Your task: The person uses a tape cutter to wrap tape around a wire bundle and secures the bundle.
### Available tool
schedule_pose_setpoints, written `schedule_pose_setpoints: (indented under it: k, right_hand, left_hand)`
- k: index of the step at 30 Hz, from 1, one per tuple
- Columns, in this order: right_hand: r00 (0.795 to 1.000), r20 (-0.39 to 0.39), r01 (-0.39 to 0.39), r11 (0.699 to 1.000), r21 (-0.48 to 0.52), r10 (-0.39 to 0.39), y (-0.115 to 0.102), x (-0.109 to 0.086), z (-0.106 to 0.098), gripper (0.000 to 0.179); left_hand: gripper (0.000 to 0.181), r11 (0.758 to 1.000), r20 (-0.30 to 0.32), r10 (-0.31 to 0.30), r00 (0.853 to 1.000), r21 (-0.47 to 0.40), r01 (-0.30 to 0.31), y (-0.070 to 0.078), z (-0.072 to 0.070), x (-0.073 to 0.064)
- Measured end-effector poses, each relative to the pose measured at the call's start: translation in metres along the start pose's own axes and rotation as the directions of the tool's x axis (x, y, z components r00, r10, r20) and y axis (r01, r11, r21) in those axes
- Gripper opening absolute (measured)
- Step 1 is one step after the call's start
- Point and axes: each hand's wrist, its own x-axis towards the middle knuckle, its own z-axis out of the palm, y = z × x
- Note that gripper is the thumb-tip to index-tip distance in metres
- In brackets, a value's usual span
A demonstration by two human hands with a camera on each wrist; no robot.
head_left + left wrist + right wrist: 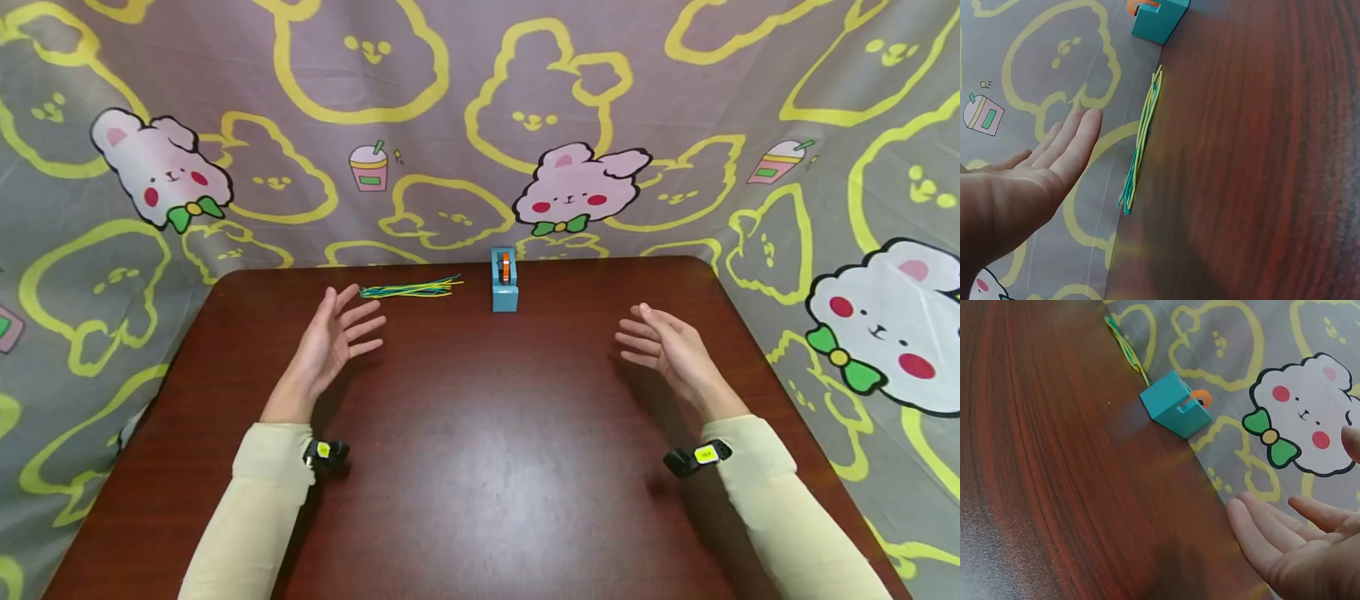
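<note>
Left hand (330,337): grip spread, palm turned inward, fingertips near the left end of the strands (408,289). Right hand (670,343): grip likewise spread, facing inward, well apart from the dispenser (505,298). Strands, yellow and green, lie in a loose bundle near the far edge of the counter (480,417). Dispenser, blue with an orange wheel, just right of them. Behind: grey cloth (442,158), printed with yellow outlines and white rabbits.
</note>
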Motion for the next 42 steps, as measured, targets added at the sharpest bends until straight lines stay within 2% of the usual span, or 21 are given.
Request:
schedule_pose_setpoints:
  k: [6,11,15,26,34,42]
  right_hand:
    - [0.999,0.029,-0.04,0.999,0.022,0.039,0.002,0.002,0.0,0.037]
    - [0.998,0.031,-0.052,0.999,-0.013,0.052,0.004,0.004,0.002,0.038]
    - [0.998,0.035,-0.055,0.998,-0.031,0.056,0.005,0.006,0.005,0.039]
    - [0.996,0.054,-0.074,0.997,0.035,0.072,0.014,0.018,0.019,0.03]
    - [0.993,0.049,-0.104,0.995,0.007,0.104,0.02,0.027,0.034,0.038]
    - [0.991,0.06,-0.124,0.992,0.022,0.123,0.023,0.035,0.047,0.043]
  left_hand:
    - [0.077,1.0,-0.01,-0.019,1.0,-0.018,0.019,-0.003,0.002,0.003]
    - [0.077,0.999,-0.026,-0.044,0.999,0.008,0.044,-0.008,0.006,0.008]
    - [0.07,0.998,-0.046,-0.053,0.998,0.027,0.054,-0.01,0.014,0.015]
    - [0.058,0.996,-0.062,-0.085,0.994,0.018,0.086,-0.019,0.039,0.045]
    - [0.053,0.994,-0.054,-0.096,0.994,0.042,0.098,-0.026,0.06,0.07]
    - [0.054,0.993,-0.032,-0.095,0.995,0.061,0.097,-0.03,0.08,0.09]
